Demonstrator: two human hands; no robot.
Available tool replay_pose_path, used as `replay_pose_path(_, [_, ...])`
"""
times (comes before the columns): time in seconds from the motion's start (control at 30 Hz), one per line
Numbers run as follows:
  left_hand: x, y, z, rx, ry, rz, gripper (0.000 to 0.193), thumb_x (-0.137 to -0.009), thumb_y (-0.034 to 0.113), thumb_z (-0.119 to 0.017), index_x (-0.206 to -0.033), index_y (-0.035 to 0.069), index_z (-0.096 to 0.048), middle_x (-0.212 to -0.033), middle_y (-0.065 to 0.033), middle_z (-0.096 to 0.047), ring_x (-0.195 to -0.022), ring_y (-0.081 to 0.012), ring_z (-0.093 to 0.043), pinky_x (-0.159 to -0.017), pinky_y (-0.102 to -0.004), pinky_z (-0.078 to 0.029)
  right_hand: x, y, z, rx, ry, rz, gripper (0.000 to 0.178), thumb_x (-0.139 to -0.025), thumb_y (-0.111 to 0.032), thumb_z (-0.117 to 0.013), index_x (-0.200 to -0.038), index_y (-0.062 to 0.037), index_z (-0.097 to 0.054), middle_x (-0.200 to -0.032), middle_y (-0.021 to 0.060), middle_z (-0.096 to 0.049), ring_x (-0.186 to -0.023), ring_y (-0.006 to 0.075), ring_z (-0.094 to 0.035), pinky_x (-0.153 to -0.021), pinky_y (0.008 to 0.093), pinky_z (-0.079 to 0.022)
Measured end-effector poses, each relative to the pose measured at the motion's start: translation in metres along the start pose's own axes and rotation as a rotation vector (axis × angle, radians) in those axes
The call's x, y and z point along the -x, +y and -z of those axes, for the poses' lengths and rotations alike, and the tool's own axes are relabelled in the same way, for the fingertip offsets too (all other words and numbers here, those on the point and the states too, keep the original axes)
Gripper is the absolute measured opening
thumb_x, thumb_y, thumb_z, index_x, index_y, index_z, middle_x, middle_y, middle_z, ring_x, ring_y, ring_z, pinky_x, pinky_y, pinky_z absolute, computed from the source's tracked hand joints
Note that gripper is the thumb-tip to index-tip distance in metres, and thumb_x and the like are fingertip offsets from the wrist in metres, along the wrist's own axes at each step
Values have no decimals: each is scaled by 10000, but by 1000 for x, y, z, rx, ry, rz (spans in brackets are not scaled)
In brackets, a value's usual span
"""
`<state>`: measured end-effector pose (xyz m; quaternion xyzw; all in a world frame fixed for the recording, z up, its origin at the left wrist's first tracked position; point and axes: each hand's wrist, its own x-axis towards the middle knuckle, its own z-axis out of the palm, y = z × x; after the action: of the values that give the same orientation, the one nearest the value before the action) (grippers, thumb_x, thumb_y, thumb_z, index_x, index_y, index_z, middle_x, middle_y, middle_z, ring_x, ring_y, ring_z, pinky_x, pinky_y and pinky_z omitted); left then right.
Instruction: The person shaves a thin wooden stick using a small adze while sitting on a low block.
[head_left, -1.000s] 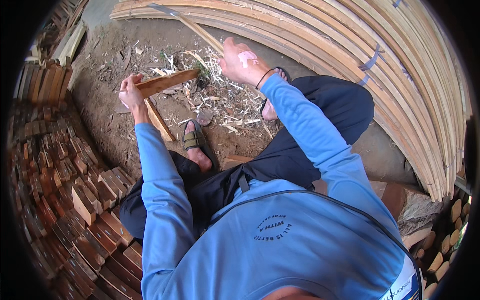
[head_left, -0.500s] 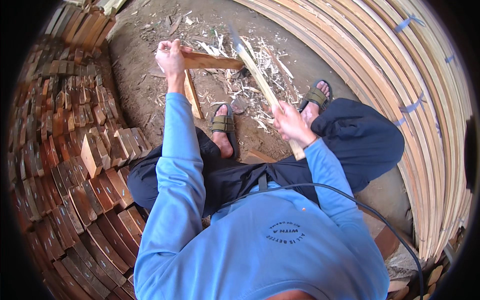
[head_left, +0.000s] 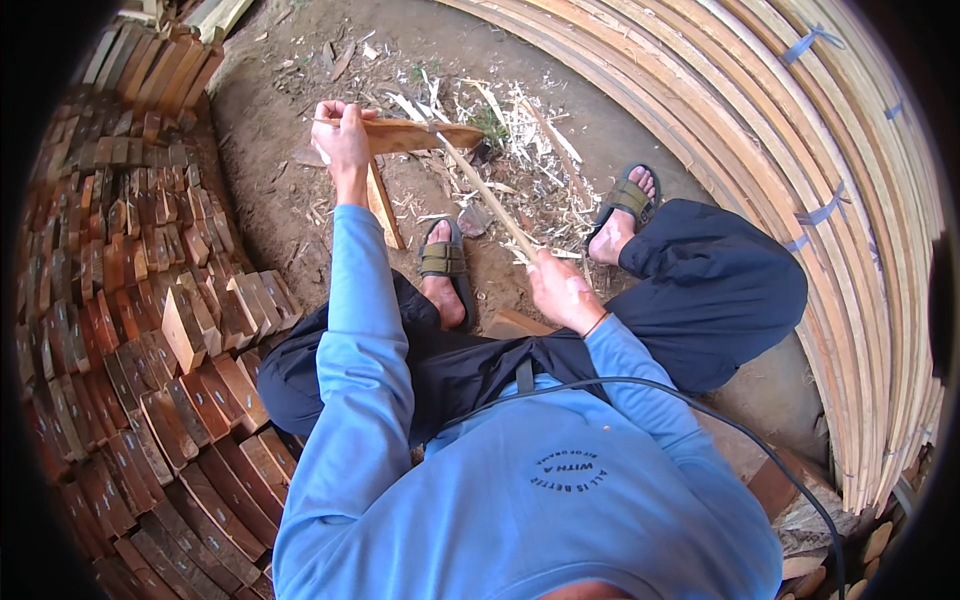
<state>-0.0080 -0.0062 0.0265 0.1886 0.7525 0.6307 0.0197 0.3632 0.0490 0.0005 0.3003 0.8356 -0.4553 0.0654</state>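
Note:
My left hand [head_left: 342, 138] is closed around the left end of a short brown wooden board [head_left: 410, 137], held out nearly level above the ground. My right hand [head_left: 566, 290] grips the pale wooden handle [head_left: 490, 200] of a chopping tool. Its far end, where a narrow grey blade is only partly made out, meets the board's upper edge near its right half. Another wooden piece [head_left: 382, 205] slants down beneath the board, close to my left foot. Pale wood chips and splinters [head_left: 520, 140] lie scattered beyond and to the right of the board.
Stacked brown wooden blocks [head_left: 130, 330] rise along my left. Long pale planks [head_left: 740, 110], tied with blue strips [head_left: 812, 42], curve along the right. My sandalled feet [head_left: 445, 270] stand apart on the dirt floor. A black cable [head_left: 690, 398] crosses my lap.
The chopping tool has swung down from a raised position onto the board, and my right hand has moved lower. My left hand and the board have shifted slightly downward in the picture.

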Motion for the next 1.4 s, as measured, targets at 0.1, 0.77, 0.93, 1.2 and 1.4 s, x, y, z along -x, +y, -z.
replay_pose_path(0.1, [2, 0, -3, 195, -47, 17, 88, -853, -39, -518, -875, 22, -459, -769, -94, -617, -725, -223, -707, -714, -330, -586, -6, -23, 26, -170, 40, -63, 221, -974, -166, -514, -995, 53, -527, -813, 311, -631, -823, 445, -664, -726, 527, -498])
replay_pose_path(0.77, [7, 28, -22, -145, 127, -82, 138, -790, 24, -578, -843, 7, -452, -708, -123, -586, -664, -217, -695, -625, -343, -541, 3, -20, 11, -74, 85, -86, 303, -1015, -247, -485, -988, 50, -539, -727, 314, -608, -760, 479, -639, -672, 571, -459])
replay_pose_path(0.93, [-1, 25, -20, -237, 121, -141, 140, -774, 47, -575, -837, 2, -458, -685, -155, -603, -662, -266, -679, -651, -380, -524, -1, -20, 35, -22, -10, 66, 373, -1021, -292, -462, -943, 60, -558, -738, 269, -631, -675, 459, -641, -651, 542, -483])
replay_pose_path(1.2, [6, 36, -24, -488, 57, -194, 240, -785, 160, -609, -957, 27, -508, -760, -227, -646, -747, -421, -651, -738, -487, -497, 19, -27, 43, -781, -198, -258, 291, -1052, -286, -463, -925, -34, -532, -611, 57, -535, -442, 152, -518, -394, 343, -407])
replay_pose_path(1.4, [-1, 46, -24, -733, -24, -99, 331, -823, 331, -552, -833, 38, -706, -859, -270, -688, -855, -463, -666, -825, -520, -512, 8, -12, -6, -20, 130, 25, 269, -996, -228, -533, -923, 30, -553, -666, 258, -587, -666, 452, -619, -612, 537, -466])
